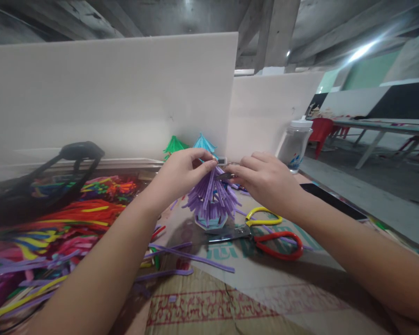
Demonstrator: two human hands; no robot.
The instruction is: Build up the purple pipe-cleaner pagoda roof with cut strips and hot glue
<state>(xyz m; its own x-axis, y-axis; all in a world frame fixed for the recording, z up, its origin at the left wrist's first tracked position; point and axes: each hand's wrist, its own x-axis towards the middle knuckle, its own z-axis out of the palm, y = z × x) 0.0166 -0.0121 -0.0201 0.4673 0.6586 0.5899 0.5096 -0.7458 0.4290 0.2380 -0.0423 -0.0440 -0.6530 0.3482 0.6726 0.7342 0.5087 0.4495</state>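
A small purple pavilion-like model (211, 195) made of fuzzy pipe cleaners stands upright on a pale blue, many-sided base. My left hand (186, 170) pinches the very top of its pointed roof between thumb and fingers. At the roof's right side, my right hand (265, 179) is closed on a small, dark, pointed metal tool (225, 176), whose tip touches or nearly touches the purple strands. Its exact kind is partly hidden by my fingers. Scissors (245, 231) with one yellow and one red handle lie in front of the model.
Loose purple pipe cleaners (209, 264) lie in front. Coloured bundles (80, 211) fill the left, beside a blurred black object (80, 151). Green (174, 144) and blue (200, 141) roofed models stand behind. A clear bottle (293, 146) and dark flat device (331, 201) are right.
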